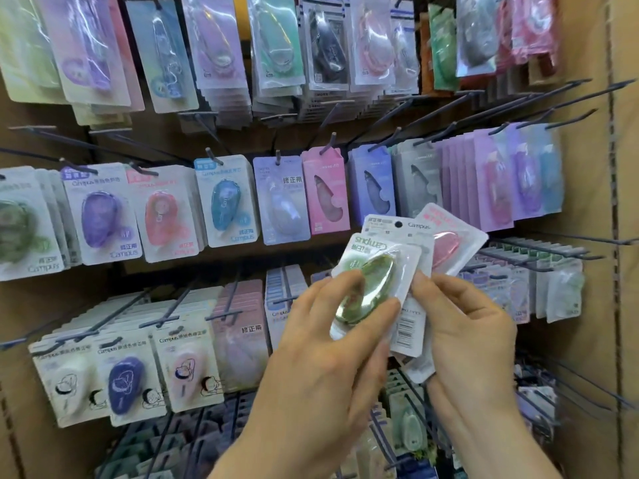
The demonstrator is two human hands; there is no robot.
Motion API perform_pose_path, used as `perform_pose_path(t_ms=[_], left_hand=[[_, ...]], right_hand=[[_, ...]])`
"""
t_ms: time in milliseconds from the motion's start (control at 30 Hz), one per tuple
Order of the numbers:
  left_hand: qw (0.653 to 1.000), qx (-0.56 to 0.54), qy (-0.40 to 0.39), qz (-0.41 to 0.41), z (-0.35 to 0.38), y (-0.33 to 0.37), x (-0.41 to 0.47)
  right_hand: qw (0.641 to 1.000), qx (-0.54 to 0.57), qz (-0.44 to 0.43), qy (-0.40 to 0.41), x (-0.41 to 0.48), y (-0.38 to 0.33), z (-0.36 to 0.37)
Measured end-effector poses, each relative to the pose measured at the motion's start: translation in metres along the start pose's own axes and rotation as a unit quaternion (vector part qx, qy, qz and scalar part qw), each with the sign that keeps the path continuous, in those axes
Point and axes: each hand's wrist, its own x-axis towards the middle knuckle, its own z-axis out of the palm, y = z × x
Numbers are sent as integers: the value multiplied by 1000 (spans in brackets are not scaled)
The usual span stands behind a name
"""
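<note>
Far to the left of the hands, the hung green packs [17, 229] sit on a display hook, with a purple pack [100, 219] next along, all glossy card with clear, egg-shaped blisters. The left hand [321, 344] pinches the green pack [373, 281], thumb across the shiny blister and fingers curled round its left edge. This pack lies between the two hands and over the other packs. Its long axis slants from lower left to upper right, and its printing is upside down, so it probably needs turning before hanging. The left hand is the nearer one to its matching row. The right hand [466, 326] grips a fan of flat packs, thumb in front and fingers behind: a white-backed pack [408, 326] showing its barcode, and a pink pack [449, 243] angled up to the right. Beyond it, thin dark metal hooks [553, 250] stick out.
</note>
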Motion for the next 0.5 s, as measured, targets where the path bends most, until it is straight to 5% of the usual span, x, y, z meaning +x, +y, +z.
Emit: perform_pose_path(t_ms=[100,267,500], left_hand=[[998,-41,52,-20,2,0,2],[966,-173,81,-174,-8,-5,10],[832,-429,52,-349,-23,-17,14]], right_hand=[[1000,-7,-15,-2,0,-1,0],[1000,-8,-20,-7,0,0,-3],[999,-19,-41,-14,6,-4,-11]])
